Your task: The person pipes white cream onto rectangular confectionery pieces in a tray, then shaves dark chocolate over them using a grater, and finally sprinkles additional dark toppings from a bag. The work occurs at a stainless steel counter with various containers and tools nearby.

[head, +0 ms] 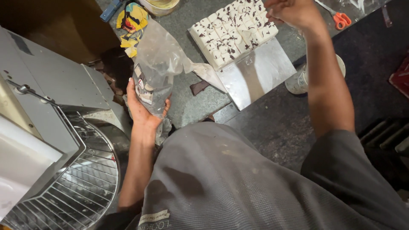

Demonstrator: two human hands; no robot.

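The left hand [142, 108] gripped a clear plastic bag [156, 70] from below, fingers wrapped around its lower part — the bag stood upright over the grey counter [187, 106], beside a mixer with a wire guard [81, 179]. The right hand [294, 12] reached over a tray of white cubes with dark specks [234, 32], fingers curled — whether it held a cube, I could not tell. Orange scissors [341, 19] lay nearby.

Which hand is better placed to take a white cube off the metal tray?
Right. The right hand is over the white cubes on the metal tray; the left hand is busy gripping the plastic bag.
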